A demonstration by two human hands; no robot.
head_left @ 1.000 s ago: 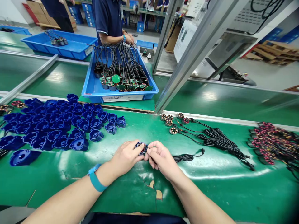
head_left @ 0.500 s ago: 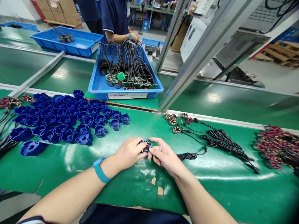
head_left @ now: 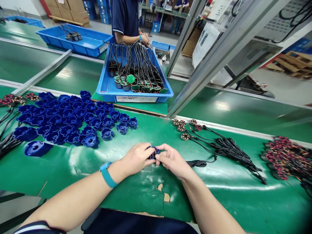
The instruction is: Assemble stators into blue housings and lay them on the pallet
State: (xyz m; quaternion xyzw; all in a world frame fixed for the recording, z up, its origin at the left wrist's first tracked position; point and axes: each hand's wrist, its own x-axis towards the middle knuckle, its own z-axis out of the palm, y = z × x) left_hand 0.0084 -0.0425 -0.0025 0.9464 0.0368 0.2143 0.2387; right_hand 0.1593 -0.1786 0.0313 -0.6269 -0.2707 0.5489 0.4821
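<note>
Between my hands, just above the green table top, is a small blue motor housing [head_left: 153, 152] with copper-coloured windings or wires showing inside. My left hand [head_left: 137, 158] grips it from the left, fingers curled round its side. At its right edge, my right hand [head_left: 173, 161] pinches with thumb and index finger; what lies exactly under the fingertips is hidden. A coiled black cable [head_left: 198, 163] lies on the table, running out from behind my right hand. To the left sit many blue housings [head_left: 73, 120], the closest of them separate from the group [head_left: 37, 148].
Stators with black cables [head_left: 229, 149] lie to the right, and red-wound stators [head_left: 285, 156] are heaped at the far right. A blue tray [head_left: 135, 97] of wired motors with green boards stands ahead, near a metal post [head_left: 185, 81]. Behind it a co-worker [head_left: 126, 22] stands.
My right index finger has bent in from a stretched position, closing toward the thumb at the housing's edge. My left hand keeps its hold. The view has shifted slightly.
</note>
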